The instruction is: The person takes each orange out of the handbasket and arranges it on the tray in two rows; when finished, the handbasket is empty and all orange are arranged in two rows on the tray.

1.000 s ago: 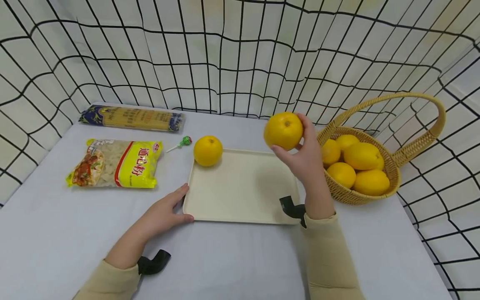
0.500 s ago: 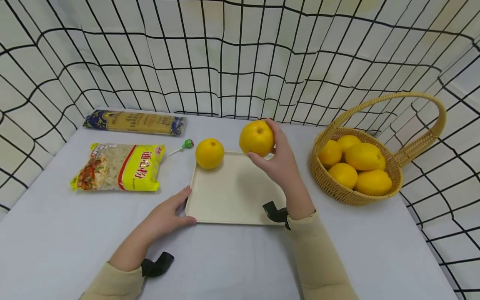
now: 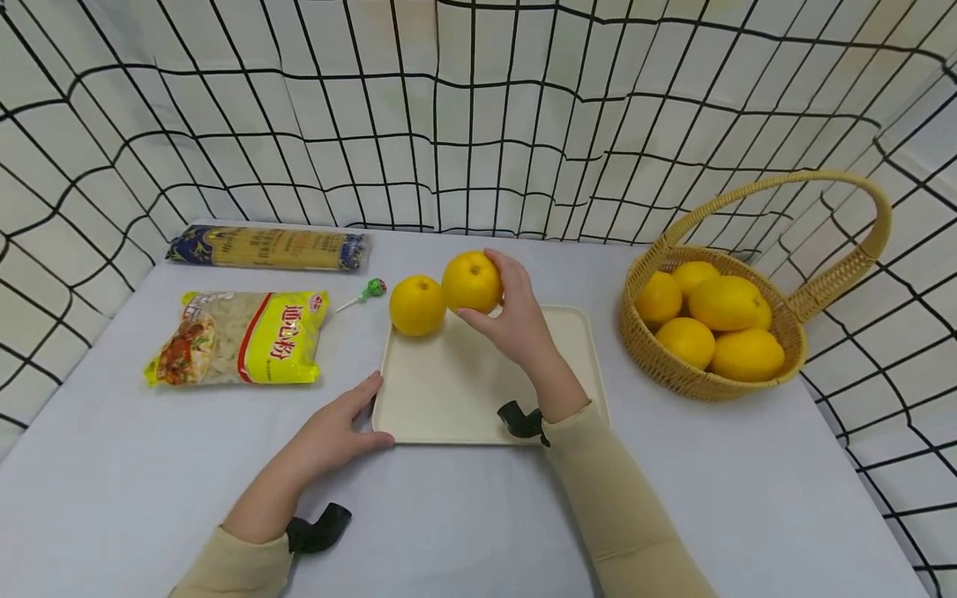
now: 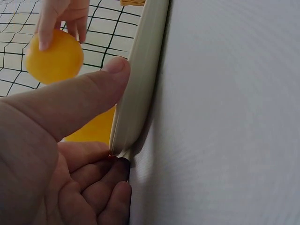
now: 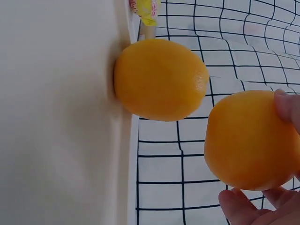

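My right hand holds an orange above the back part of a cream tray. Fingers and thumb are spread round its right side. Another orange sits in the tray's back left corner. The two look side by side in the head view, but the right wrist view shows a gap between the held orange and the resting orange. At the tray's front left corner, my left hand grips the rim, thumb on the front edge and fingers along the left side.
A wicker basket with a tall handle holds several yellow fruits at the right. To the left lie a bag of pasta, a long noodle pack and a lollipop. Black netting rises behind the table.
My right hand has carried the orange leftward and lower, from near the basket to beside the other orange. The left hand stays at the tray's corner.
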A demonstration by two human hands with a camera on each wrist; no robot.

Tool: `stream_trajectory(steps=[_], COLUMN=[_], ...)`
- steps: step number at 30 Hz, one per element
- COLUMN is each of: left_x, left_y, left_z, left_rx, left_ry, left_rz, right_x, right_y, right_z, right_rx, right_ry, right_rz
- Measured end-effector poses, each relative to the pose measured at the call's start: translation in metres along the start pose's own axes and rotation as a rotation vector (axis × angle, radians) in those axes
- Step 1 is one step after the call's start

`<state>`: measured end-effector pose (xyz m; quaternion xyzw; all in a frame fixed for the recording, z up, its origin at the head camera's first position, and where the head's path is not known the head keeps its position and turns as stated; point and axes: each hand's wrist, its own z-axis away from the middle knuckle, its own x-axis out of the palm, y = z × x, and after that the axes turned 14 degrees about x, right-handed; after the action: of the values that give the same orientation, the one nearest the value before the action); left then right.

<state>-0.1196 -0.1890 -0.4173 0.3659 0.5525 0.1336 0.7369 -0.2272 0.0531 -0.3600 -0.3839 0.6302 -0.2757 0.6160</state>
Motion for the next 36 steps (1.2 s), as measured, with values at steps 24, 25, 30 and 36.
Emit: stream_trajectory(steps=[24, 25, 30, 36], left_x=[-0.001, -0.001, -0.001, -0.002], left_y=[0.004, 0.004, 0.004, 0.003], left_z=[0.002, 0.002, 0.002, 0.002], left_rx=[0.023, 0.022, 0.021, 0.022], left_ry=[0.007, 0.007, 0.011, 0.014], left_rz=[0.009, 0.010, 0.003, -0.002], right_x=[0.026, 0.026, 0.028, 0.030], right_y=[0.028, 0.029, 0.030, 0.034], right_z=[-0.016, -0.016, -0.017, -0.019], right_rx=[0.248, 0.251, 0.261, 0.279], right_ry=[-0.056, -0.058, -0.064, -0.071], right_rz=[-0.004, -0.002, 0.006, 0.018])
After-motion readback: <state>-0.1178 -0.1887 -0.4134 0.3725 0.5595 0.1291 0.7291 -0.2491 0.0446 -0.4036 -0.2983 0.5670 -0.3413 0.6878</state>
